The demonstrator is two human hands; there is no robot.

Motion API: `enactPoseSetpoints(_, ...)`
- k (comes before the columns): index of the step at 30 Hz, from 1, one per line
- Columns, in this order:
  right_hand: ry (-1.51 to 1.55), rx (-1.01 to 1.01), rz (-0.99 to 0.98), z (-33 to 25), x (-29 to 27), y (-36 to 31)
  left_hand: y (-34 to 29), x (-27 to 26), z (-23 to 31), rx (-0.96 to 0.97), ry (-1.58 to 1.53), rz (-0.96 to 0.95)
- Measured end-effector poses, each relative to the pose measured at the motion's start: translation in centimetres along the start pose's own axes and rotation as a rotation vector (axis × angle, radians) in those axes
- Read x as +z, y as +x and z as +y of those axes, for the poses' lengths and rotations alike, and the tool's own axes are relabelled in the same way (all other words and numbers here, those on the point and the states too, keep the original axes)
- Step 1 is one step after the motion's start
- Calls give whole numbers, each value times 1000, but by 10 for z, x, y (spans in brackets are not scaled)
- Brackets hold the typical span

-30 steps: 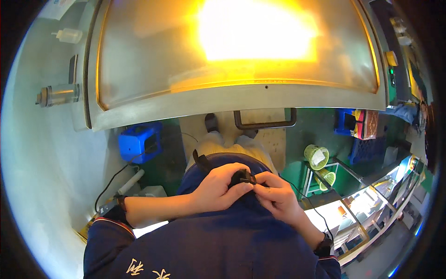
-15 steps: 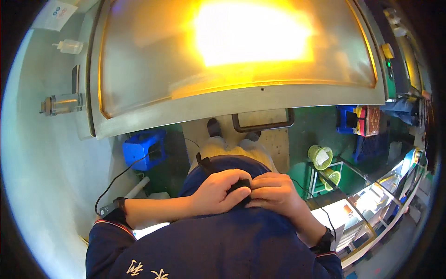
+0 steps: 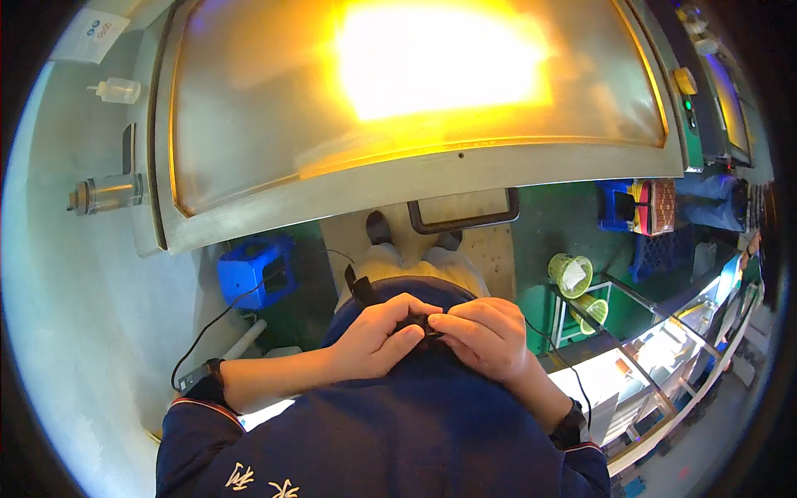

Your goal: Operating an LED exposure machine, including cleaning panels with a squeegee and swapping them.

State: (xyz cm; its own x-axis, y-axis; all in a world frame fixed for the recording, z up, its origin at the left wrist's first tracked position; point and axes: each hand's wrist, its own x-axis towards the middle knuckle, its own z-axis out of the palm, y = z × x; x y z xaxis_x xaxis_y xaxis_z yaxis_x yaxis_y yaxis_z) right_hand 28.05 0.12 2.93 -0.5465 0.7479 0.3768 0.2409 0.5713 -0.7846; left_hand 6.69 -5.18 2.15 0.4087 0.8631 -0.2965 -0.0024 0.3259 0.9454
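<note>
Meeting before the waist in the head view, the person's left hand and right hand both grasp a small black object. It lies between the two sets of fingertips, over the dark shirt; whether it touches the cloth cannot be told. The left fingers curl round its far side, the thumb along its near side. The right fingertips close on its right end; the rest of that grip is partly hidden. A black strap sticks up just beyond the left knuckles, its lower end out of sight. Both hands are apart from the lower edge of the metal panel. A blue stool stands near that panel's lower left corner.
</note>
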Motion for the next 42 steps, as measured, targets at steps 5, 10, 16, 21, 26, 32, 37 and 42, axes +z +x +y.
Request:
enactPoseSetpoints(5,38,43,-22,-1,4,1,6,-6,10,59,67,-81)
enactPoseSetpoints(10,254,391,-119,-7,3,-2,0,0,3,-70,0,-8)
enactPoseSetpoints(16,246,322,-221,3,-3,0,1,-2,0,-120,-34,-62)
enactPoseSetpoints(21,116,150,-89,8,11,-3,1,3,-2,-45,-28,-74)
enactPoseSetpoints(26,20,146,-13,6,17,-4,5,0,4,-43,14,-74)
enactPoseSetpoints(32,-56,41,-12,-4,9,1,-5,-20,-2,-98,-328,-29)
enactPoseSetpoints(37,-213,-87,83,-10,1,-2,-19,-72,-6,257,713,338)
enactPoseSetpoints(42,-240,-148,58,-8,5,-6,-38,-62,-30,-323,-173,-6)
